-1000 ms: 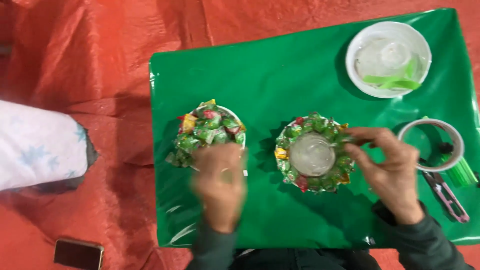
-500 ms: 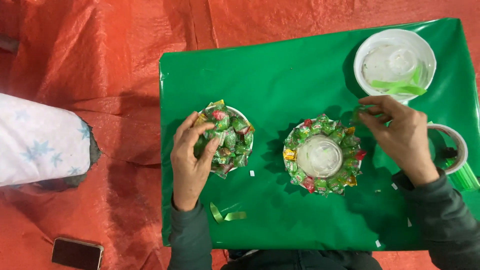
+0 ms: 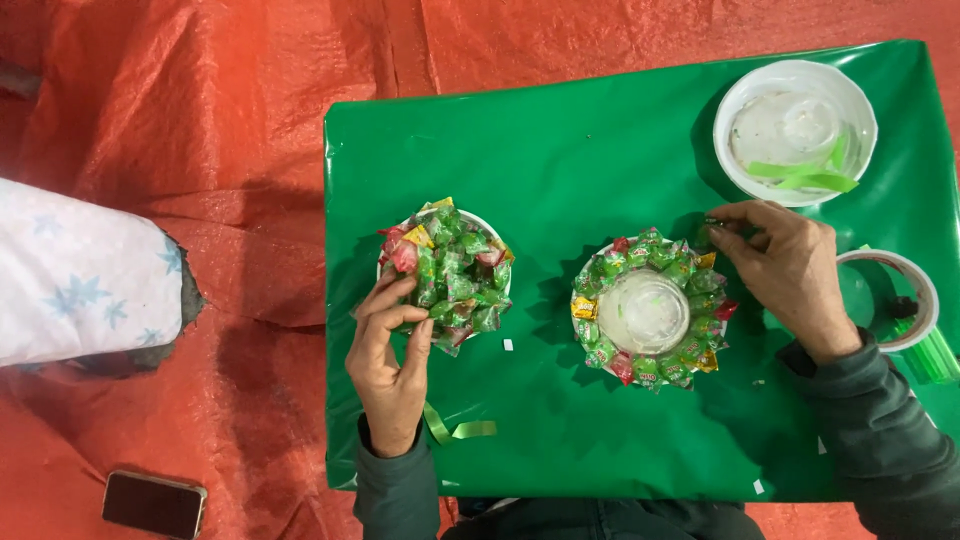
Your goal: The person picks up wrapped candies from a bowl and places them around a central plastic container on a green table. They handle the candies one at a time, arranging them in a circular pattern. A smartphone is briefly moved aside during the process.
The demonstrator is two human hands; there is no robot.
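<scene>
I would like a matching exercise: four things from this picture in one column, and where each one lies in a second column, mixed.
Things:
1. bowl of wrapped candies
2. phone
3. tape roll
4. candy ring

Places:
a. bottom left, on the red sheet
b. at the left hand
c. right edge, beyond the right hand
d. middle of the green sheet

Pairs: 1-b, 2-a, 3-c, 4-d

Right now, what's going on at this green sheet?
A person sits at a green sheet spread over red plastic. The left hand reaches into a bowl heaped with wrapped candies. The right hand pinches something small at the edge of a candy ring set around a clear cup. A white bowl with green strips stands behind, a tape roll to the right.
</scene>
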